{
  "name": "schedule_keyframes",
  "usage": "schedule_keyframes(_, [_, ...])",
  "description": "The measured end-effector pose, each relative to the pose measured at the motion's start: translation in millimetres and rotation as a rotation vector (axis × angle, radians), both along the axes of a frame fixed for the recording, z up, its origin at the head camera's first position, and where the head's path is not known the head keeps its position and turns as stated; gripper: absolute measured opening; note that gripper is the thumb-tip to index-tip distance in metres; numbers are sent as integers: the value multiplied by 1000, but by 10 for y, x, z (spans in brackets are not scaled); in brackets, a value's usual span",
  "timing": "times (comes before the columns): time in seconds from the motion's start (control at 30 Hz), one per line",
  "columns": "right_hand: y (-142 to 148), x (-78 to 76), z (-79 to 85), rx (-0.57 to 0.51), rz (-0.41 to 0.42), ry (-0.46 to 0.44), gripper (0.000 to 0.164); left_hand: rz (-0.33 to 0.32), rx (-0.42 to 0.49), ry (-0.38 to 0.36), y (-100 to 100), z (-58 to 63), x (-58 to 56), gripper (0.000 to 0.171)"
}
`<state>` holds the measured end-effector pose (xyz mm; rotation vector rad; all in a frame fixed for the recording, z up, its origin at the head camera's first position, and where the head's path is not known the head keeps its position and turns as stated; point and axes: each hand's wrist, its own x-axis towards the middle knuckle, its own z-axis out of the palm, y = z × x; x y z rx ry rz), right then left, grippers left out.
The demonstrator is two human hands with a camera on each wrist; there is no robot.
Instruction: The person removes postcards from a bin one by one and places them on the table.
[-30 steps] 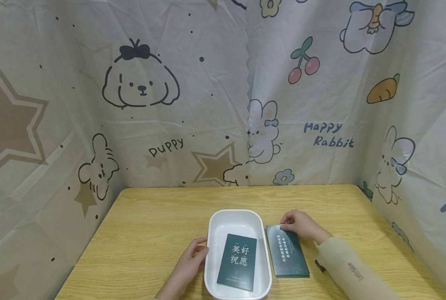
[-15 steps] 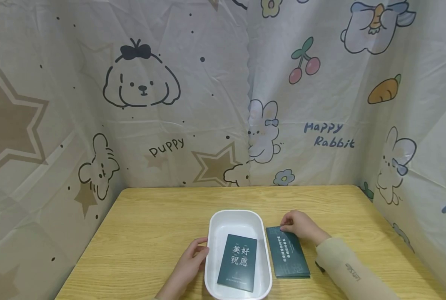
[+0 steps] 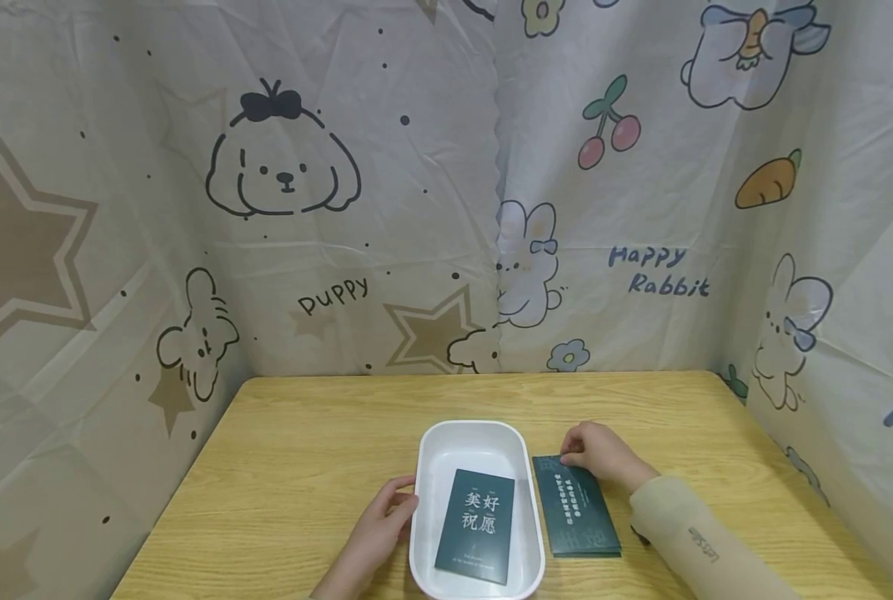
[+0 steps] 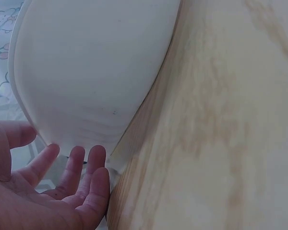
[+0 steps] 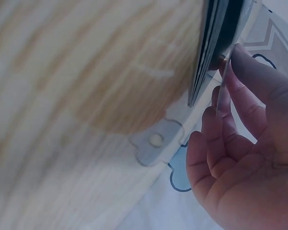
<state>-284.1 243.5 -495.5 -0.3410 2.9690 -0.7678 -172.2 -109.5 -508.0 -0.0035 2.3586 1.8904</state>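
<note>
Green card stack (image 3: 584, 525), one thin sheet pinched at its far end

Stack lies on the wooden table (image 3: 303, 467), lower right of the head view, just beside the white tray (image 3: 470, 442) at lower centre. One green card (image 3: 476, 529) lies face up in the tray, tilted slightly. Right hand (image 3: 604, 454): thumb and fingers narrow, pinching a thin sheet (image 5: 224, 88), which stands apart from the stack's layered edges in the right wrist view. Left hand (image 3: 377, 521): fingers loosely bent, fingertips touching the tray's outer left wall, no grasp seen.

Risks (judged): thin layers may cling, so a second could lift along; a one-edge pinch could bend the sheet or let it slip; uneven drag could fan the stack; light left-hand contact might let a bumped tray slide.
</note>
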Motion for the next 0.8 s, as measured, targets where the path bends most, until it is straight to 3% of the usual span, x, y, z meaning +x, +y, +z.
schedule_keyframes(0.8, [-3, 2, -23, 39, -14, 8, 11, 1, -4, -12, 4, -3, -1, 45])
